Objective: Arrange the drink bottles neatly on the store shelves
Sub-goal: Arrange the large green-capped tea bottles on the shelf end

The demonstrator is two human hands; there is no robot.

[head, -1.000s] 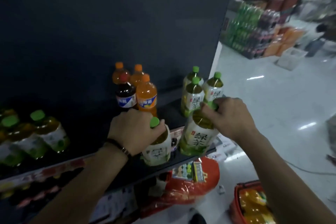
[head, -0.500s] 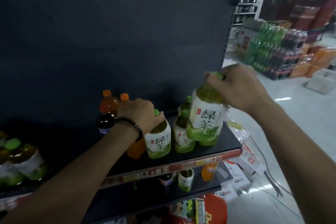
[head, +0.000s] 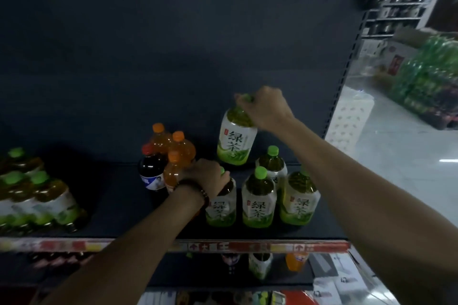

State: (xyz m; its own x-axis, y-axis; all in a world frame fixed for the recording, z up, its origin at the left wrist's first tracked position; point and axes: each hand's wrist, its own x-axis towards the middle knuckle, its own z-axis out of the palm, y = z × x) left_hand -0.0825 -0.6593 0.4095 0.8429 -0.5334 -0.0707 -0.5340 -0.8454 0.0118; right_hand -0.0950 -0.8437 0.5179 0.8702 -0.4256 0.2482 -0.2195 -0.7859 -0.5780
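Note:
My right hand (head: 265, 109) grips the green cap and neck of a large green tea bottle (head: 235, 142), held upright at the back of the dark shelf (head: 119, 195), behind the other tea bottles. My left hand (head: 208, 176) wraps the cap and neck of a second green tea bottle (head: 220, 208) standing near the shelf front. To its right stand three more green tea bottles (head: 259, 202), close together. Left of my left hand are orange soda bottles (head: 182, 147) and one dark cola bottle (head: 152, 171).
A shrink-wrapped pack of green-capped tea bottles (head: 32, 198) lies at the shelf's left end. A red price strip (head: 247, 246) edges the shelf front, with bottles on the shelf below. To the right is open store floor and stacked drink packs (head: 426, 82).
My right hand has carried its tea bottle up and back to the rear of the shelf. My left hand stays on its bottle's cap. The camera view has risen.

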